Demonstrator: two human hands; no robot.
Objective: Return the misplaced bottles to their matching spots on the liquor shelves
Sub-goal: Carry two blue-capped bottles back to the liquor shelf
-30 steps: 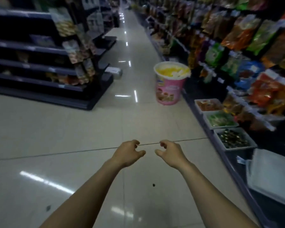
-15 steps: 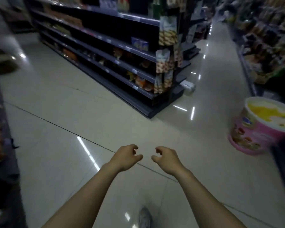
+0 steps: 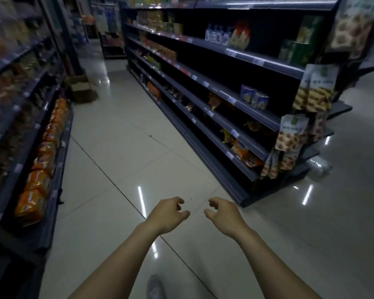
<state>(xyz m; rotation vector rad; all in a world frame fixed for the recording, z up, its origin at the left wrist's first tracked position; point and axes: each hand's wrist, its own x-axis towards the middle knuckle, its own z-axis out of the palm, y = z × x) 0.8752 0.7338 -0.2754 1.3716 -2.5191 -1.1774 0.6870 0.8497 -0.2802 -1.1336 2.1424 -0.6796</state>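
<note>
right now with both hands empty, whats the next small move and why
Probably step forward down the glossy tiled aisle: the bare left hand and bare right hand hold nothing, and the dark metal shelves nearby show mostly snack bags, not liquor.

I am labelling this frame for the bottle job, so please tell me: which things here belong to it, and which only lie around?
Job: bare left hand, bare right hand, both empty; perhaps small blue-labelled bottles.
Around: orange snack packets, brown cardboard box, round blue tins, hanging biscuit bags.
</note>
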